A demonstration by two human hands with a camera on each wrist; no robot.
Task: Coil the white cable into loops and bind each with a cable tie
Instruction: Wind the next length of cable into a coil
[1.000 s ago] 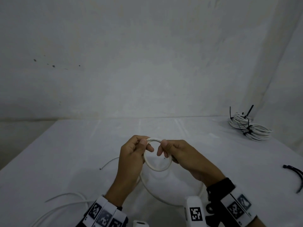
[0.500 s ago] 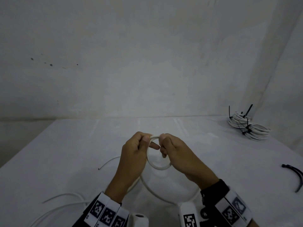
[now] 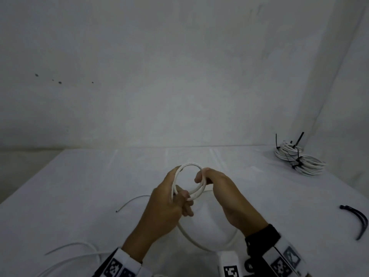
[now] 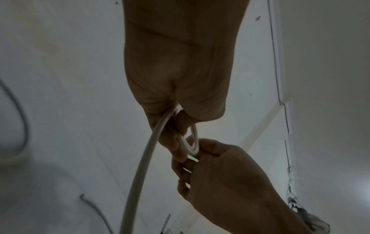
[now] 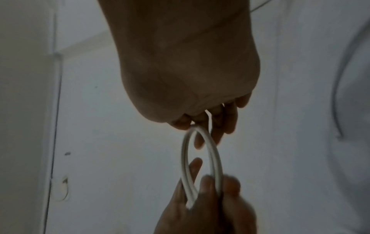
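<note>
Together we hold a small loop of white cable [image 3: 189,177].
Our left hand [image 3: 166,204] pinches its seven o'clock side, right hand [image 3: 219,188] its three o'clock; the loop faces us.

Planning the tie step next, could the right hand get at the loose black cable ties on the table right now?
Probably not yet: the right hand grips the white cable loop together with the left hand. The black cable ties lie on its side with bare table between, so once freed it likely could.

A thin white cable [image 3: 190,179] forms a small upright ring of about two turns above the worktop [image 3: 79,186]; its slack trails down onto that worktop.
</note>
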